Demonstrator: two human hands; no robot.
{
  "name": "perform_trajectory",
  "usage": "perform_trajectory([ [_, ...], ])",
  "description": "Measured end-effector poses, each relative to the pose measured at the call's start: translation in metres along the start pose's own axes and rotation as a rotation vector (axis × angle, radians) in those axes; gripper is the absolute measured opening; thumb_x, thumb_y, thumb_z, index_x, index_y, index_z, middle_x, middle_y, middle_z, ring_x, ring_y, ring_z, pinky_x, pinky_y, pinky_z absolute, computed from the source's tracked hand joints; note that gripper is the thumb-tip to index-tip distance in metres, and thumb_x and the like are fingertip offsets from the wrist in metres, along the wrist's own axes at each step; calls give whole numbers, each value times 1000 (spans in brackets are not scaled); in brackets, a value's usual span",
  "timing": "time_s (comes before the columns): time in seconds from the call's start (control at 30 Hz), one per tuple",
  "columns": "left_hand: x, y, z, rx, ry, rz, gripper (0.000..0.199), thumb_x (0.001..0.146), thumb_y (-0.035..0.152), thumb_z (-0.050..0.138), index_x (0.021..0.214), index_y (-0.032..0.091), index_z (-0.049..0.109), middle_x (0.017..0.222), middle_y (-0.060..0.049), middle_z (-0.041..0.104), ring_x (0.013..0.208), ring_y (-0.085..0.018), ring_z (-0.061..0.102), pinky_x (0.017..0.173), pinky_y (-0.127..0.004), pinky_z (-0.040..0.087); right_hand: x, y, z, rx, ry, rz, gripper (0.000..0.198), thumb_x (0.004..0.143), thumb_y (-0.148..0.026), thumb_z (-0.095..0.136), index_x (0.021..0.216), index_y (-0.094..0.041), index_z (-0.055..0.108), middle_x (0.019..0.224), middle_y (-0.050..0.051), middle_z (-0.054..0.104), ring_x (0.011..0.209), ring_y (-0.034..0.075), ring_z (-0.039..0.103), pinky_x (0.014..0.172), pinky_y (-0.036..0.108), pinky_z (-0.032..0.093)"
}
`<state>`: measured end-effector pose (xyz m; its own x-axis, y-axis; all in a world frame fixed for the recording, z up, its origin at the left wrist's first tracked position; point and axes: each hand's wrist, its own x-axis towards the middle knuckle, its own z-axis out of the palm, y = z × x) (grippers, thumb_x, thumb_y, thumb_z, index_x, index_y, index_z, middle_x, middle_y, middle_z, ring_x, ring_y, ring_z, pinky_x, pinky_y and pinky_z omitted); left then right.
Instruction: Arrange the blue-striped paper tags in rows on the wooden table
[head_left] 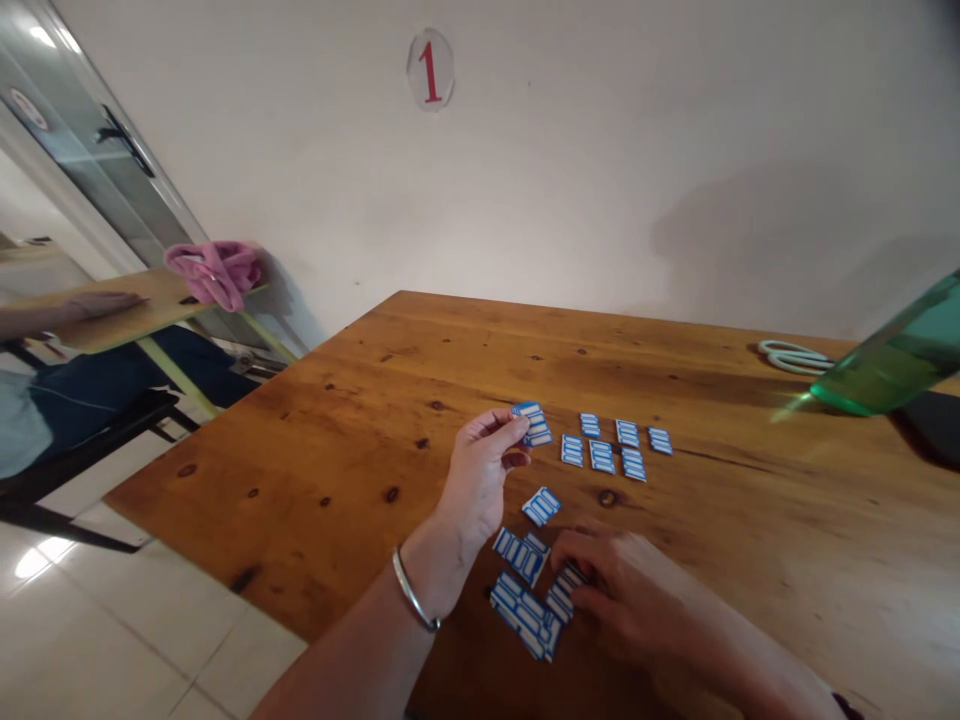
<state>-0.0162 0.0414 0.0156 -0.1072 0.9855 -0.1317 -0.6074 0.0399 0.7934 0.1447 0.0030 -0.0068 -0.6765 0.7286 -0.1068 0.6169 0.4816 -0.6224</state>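
Note:
My left hand (484,470) is raised above the wooden table, pinching a small blue-and-white card (534,425) between thumb and fingers. Down at the near part of the table, my right hand (619,585) curls its thumb and fingers onto the edge of another blue-and-white card (564,592). That card lies against an overlapping pile of similar cards (521,610). Just beyond are a few more overlapping cards (523,555) and a separate small group (541,507). Several cards are laid out in two loose rows, among them one card (602,456) to the right of my left hand.
On the right of the table (465,350) stand a green bottle (892,350), a coiled white cable (791,355) and a dark flat object (930,425). The wall is behind. Leftward, another person's hand (105,304) rests on a second table near a pink cloth item (217,270).

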Motion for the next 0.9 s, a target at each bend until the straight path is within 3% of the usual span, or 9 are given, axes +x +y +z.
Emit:
perform_trajectory([
  [0.23, 1, -2, 0, 20, 9, -13, 12, 56, 16, 71, 62, 15, 60, 58, 3, 58, 51, -7, 52, 49, -19, 36, 0, -3, -2, -15, -27, 9, 30, 69, -4, 49, 85, -24, 63, 89, 3, 62, 80, 18, 57, 69, 26, 39],
  [0.43, 2, -2, 0, 22, 11, -21, 12, 56, 16, 71, 62, 14, 60, 59, 2, 59, 51, -7, 51, 49, -18, 36, 0, -9, -1, -155, -41, 54, 17, 71, -7, 49, 78, -20, 59, 85, 6, 60, 71, 18, 55, 60, 28, 37],
  [0.57, 1, -2, 0, 23, 19, -22, 16, 55, 18, 72, 64, 14, 60, 60, 3, 59, 51, -7, 52, 48, -18, 37, -1, -12, 3, -139, 50, 31, 13, 68, -6, 50, 69, -18, 55, 78, 5, 58, 68, 17, 51, 58, 27, 35],
  [0.73, 2, -3, -1, 51, 18, -15, 15, 55, 20, 72, 63, 14, 60, 61, 2, 59, 52, -7, 52, 49, -18, 36, 7, -10, -3, 289, 284, 119, 14, 68, -12, 54, 57, -20, 50, 56, -3, 52, 51, 10, 42, 48, 23, 29],
  [0.8, 2, -4, -1, 68, 22, -22, 16, 55, 20, 72, 63, 14, 60, 61, 2, 59, 52, -7, 51, 49, -18, 36, 10, -5, -8, 586, 356, 149, 7, 65, -19, 61, 62, -20, 54, 58, -3, 55, 53, 11, 45, 49, 23, 32],
  [0.9, 1, -7, 1, 101, 12, -37, 15, 57, 20, 71, 62, 14, 59, 60, 2, 59, 51, -7, 50, 49, -18, 36, 10, 3, -12, 972, 409, 178, 21, 62, -28, 70, 78, -19, 60, 70, 0, 62, 64, 13, 53, 58, 25, 38],
])
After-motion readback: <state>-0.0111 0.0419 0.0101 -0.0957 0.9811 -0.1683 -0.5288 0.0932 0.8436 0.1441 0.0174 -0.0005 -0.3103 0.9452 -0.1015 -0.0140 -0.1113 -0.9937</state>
